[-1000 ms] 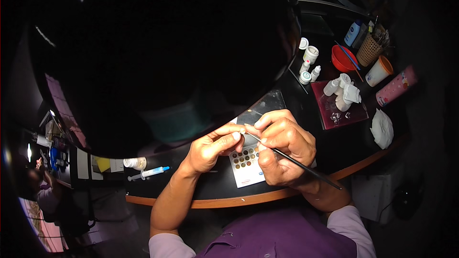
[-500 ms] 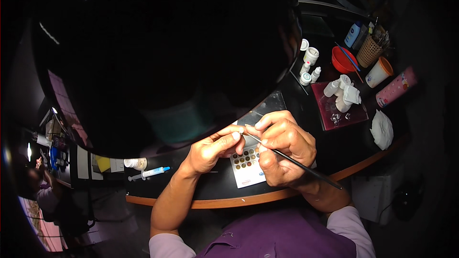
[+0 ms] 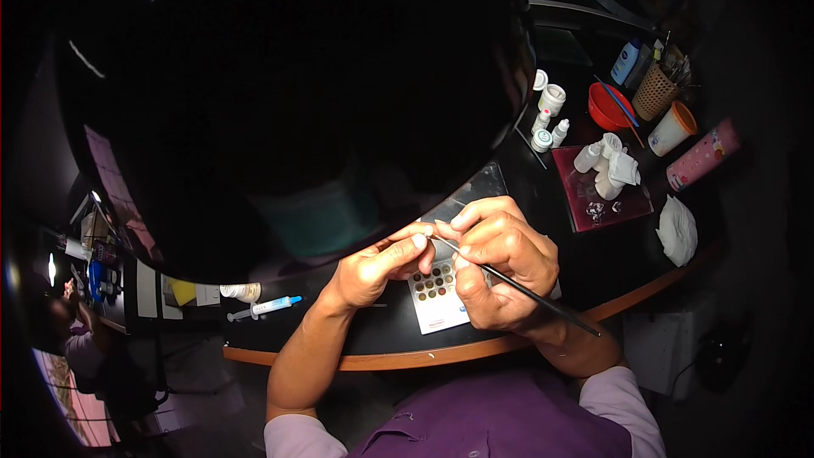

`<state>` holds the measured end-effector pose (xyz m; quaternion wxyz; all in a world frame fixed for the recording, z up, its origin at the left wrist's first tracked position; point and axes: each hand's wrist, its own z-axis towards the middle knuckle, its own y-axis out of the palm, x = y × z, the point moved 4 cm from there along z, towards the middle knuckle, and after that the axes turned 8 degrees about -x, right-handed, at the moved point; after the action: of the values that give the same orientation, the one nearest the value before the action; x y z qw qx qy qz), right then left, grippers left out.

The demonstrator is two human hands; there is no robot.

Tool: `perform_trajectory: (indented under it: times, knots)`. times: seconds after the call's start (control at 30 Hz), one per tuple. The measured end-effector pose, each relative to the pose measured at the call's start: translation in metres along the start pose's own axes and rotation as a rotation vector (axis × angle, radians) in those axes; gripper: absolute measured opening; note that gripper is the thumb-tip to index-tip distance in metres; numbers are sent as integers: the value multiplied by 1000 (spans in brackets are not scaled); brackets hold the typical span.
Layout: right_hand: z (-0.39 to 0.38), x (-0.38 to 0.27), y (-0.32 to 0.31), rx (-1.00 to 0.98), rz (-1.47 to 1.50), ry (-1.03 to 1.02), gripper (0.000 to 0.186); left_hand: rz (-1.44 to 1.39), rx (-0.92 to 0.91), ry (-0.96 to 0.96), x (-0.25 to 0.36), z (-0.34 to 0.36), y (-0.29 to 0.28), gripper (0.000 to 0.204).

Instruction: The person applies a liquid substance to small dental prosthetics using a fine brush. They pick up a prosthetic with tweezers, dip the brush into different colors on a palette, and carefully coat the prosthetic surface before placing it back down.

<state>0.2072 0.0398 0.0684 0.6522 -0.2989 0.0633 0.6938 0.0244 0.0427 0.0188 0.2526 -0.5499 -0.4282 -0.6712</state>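
Left hand [image 3: 366, 276] pinches small pale piece [image 3: 429, 235] at thumb and fingertips. Right hand [image 3: 509, 263] grips black tool [image 3: 538, 297] pen-style, tip at piece, contact unclear. Piece is between the hands, above white palette [image 3: 439, 320] on worktop [image 3: 386, 335]; right hand partly covers palette.

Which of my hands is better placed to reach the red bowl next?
Probably your right hand: it is nearer the red bowl, though it holds a thin black tool. Your left hand sits farther away, pinching a small pale piece.
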Motion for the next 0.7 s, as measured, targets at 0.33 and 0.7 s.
perform_trajectory:
  times: [0.33, 0.7]
  knots:
    - [-1, -1, 0, 0, -1, 7, 11, 7, 27, -1, -3, -2, -1, 34]
    - [-1, -1, 1, 6, 5, 6, 11, 27, 44, 10, -3, -2, -2, 34]
